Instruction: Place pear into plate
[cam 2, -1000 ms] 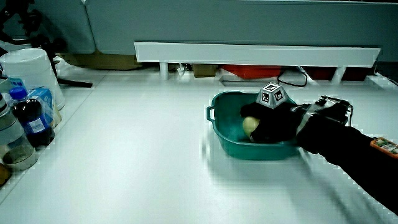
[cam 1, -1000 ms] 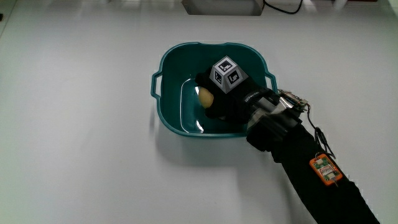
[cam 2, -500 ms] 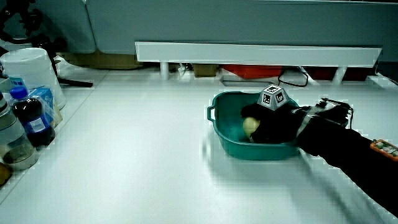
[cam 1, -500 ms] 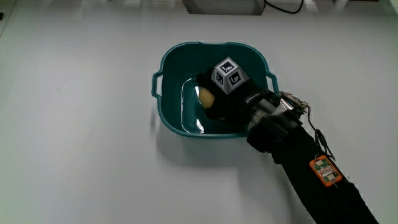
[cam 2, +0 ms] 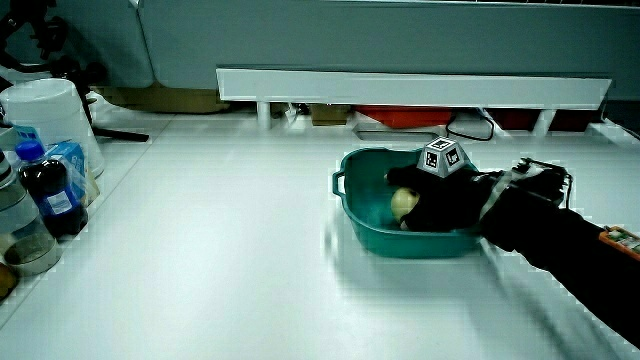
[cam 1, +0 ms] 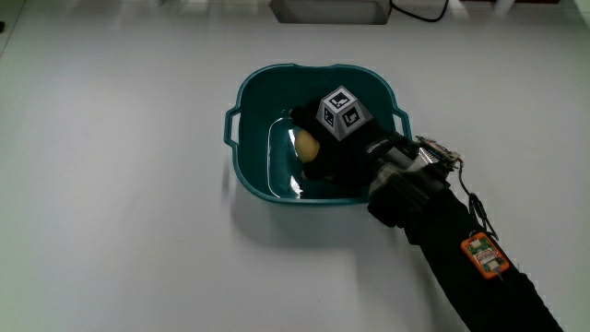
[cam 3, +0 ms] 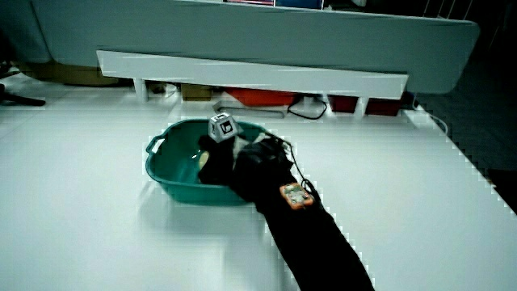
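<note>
- The hand point(cam 1: 324, 148), gloved in black and carrying the patterned cube point(cam 1: 342, 112) on its back, reaches into the teal basin point(cam 1: 247, 138) that serves here as the plate; the forearm point(cam 1: 452, 249) crosses the basin's rim on the side nearer the person.
- The pear point(cam 1: 306, 145), pale yellow, lies inside the basin, low against its floor, with the fingers curled round it; it shows at the fingertips in the main view and in a side view point(cam 2: 403, 203).
- Change over the last second: almost none. Hand, pear and cube keep nearly the same position in the basin, with only a slight drift of the cube toward the forearm.
- Interpretation: the carrying phase appears finished and the pear has reached its goal; the grasp has not been let go, so the placement is judged not yet complete.
- Remaining step, as a judgement: opening the fingers and lifting the hand clear of the rim without dragging the pear along.
- The basin stands alone on the white tabletop point(cam 1: 120, 184); bottles point(cam 2: 45, 195) stand at the tabletop's edge, well apart from it.
</note>
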`<move>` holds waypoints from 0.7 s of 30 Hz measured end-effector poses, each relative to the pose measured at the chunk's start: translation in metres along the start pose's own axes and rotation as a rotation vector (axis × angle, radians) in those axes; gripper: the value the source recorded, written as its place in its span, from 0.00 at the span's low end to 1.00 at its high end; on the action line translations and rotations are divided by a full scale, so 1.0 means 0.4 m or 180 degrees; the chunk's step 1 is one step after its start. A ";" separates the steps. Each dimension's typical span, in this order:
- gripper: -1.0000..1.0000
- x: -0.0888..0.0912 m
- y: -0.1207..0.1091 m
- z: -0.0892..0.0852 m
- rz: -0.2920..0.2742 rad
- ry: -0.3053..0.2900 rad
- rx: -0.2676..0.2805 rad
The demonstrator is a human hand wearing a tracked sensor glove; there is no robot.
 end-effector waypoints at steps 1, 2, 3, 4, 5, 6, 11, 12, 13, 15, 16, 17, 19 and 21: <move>0.50 0.001 -0.002 0.000 -0.0013 0.0012 0.0028; 0.50 0.003 -0.003 -0.001 -0.0024 0.0023 0.0031; 0.50 0.006 -0.001 -0.006 -0.0015 0.0043 0.0018; 0.50 0.004 -0.007 0.001 -0.0026 0.0055 0.0050; 0.50 0.004 -0.007 -0.002 -0.0039 0.0046 0.0041; 0.50 0.004 -0.004 -0.006 -0.0051 0.0043 0.0040; 0.43 0.007 0.000 -0.015 -0.0041 0.0062 -0.0061; 0.40 0.008 0.001 -0.017 -0.0055 0.0042 -0.0052; 0.38 0.008 -0.002 -0.015 -0.0065 0.0048 -0.0052; 0.33 0.011 -0.003 -0.015 -0.0059 0.0070 -0.0094; 0.31 0.012 -0.003 -0.014 -0.0064 0.0082 -0.0118; 0.29 0.011 -0.004 -0.012 -0.0056 0.0076 -0.0129; 0.24 0.015 -0.006 -0.013 -0.0073 0.0080 -0.0114; 0.19 0.017 -0.009 -0.009 -0.0069 0.0083 -0.0104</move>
